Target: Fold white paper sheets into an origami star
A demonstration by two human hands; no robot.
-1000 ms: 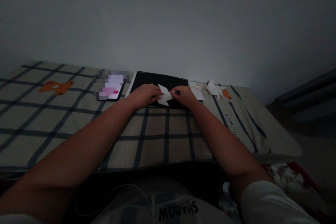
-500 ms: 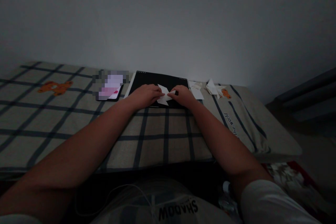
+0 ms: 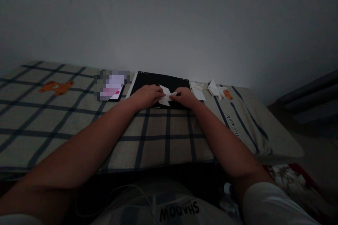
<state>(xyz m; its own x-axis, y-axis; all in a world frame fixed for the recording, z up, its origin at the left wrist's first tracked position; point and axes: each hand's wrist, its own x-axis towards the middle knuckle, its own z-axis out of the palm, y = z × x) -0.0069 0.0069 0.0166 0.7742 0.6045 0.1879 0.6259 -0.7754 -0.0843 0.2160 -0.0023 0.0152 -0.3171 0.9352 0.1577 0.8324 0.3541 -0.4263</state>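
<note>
A piece of folded white paper (image 3: 164, 101) with pointed corners lies over a black board or folder (image 3: 158, 78) on the cloth-covered table. From the left, my left hand (image 3: 151, 95) is closed on the paper, its fingertips at the middle. My right hand (image 3: 184, 96) pinches a narrow flap on the paper's right side between thumb and fingers. Both hands rest low over the black surface, and their fingers hide part of the folds.
A phone (image 3: 112, 89) with a lit, partly blurred screen lies left of the folder. To the right are white paper sheets (image 3: 198, 93) and a folded paper shape (image 3: 215, 89). A checked cloth (image 3: 155, 126) covers the table. A plastic bottle (image 3: 228, 200) stands below its edge.
My right fingers have shifted slightly at the paper's right side, and the narrow flap there shows more clearly. My left hand stays on the paper.
</note>
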